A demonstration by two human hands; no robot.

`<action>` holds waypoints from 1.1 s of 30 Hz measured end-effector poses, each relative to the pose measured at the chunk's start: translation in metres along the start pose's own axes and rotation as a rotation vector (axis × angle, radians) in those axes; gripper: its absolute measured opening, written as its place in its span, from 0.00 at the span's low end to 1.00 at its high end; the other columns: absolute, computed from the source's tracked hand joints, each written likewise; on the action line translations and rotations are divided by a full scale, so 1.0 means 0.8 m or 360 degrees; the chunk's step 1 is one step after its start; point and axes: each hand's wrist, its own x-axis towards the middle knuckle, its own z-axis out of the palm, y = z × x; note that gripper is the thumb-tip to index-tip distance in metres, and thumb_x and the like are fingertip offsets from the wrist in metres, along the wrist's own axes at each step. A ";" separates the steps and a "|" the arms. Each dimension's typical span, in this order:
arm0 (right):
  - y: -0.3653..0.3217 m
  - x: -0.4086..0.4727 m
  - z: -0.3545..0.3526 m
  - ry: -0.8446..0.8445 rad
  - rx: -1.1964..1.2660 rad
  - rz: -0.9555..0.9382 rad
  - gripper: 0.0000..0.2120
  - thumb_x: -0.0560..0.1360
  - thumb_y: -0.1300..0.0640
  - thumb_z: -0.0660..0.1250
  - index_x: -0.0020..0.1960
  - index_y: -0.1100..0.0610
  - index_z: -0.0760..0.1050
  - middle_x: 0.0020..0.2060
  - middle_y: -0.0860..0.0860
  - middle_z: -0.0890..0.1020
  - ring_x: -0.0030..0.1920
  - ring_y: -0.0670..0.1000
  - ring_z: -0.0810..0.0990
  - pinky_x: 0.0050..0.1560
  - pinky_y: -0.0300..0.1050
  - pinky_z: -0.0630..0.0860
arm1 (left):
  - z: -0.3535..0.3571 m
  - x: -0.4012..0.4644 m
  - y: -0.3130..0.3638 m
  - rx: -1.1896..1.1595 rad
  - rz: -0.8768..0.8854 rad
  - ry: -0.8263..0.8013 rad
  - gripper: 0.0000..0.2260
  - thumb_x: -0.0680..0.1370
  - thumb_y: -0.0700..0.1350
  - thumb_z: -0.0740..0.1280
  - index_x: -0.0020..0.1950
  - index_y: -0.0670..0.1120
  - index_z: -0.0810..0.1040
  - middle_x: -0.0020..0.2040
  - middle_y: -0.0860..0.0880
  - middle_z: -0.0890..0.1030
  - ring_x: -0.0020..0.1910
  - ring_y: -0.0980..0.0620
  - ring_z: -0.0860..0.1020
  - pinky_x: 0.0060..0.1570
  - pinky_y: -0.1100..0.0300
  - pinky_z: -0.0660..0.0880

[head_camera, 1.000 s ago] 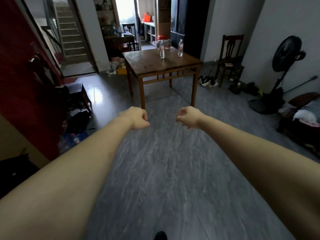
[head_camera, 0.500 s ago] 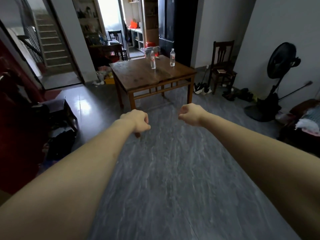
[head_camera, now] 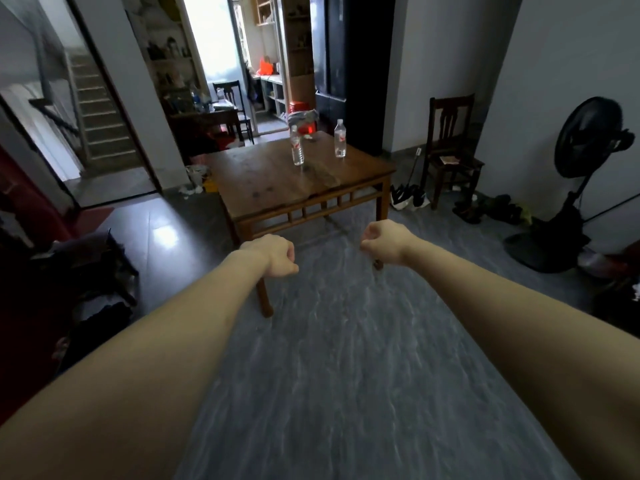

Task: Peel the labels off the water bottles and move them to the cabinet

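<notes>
place: lived-in home, main room | furniture: wooden dining surface (head_camera: 277,188), wooden chair (head_camera: 450,147) by the wall | appliances: standing fan (head_camera: 585,140), dark fridge (head_camera: 336,53) | floor: grey tiles (head_camera: 346,358), shoes (head_camera: 485,207) along wall | beyond: staircase (head_camera: 100,123), shelves (head_camera: 273,36) past a bright doorway
</notes>
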 end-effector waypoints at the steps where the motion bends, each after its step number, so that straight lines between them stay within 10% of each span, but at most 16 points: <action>1: 0.006 0.021 -0.011 0.0015 -0.0012 -0.0005 0.05 0.79 0.52 0.66 0.53 0.52 0.75 0.55 0.54 0.80 0.54 0.53 0.77 0.51 0.47 0.73 | -0.012 0.024 0.005 0.0020 -0.0008 0.0007 0.12 0.81 0.54 0.66 0.61 0.52 0.78 0.62 0.48 0.78 0.62 0.46 0.77 0.64 0.48 0.75; 33: -0.070 0.707 -0.017 -0.0318 -0.0154 -0.0098 0.21 0.79 0.52 0.65 0.70 0.58 0.73 0.65 0.56 0.78 0.64 0.57 0.77 0.57 0.46 0.73 | -0.178 0.655 -0.159 -0.0040 -0.0080 -0.0034 0.12 0.79 0.53 0.67 0.60 0.52 0.80 0.61 0.49 0.79 0.62 0.45 0.78 0.62 0.49 0.76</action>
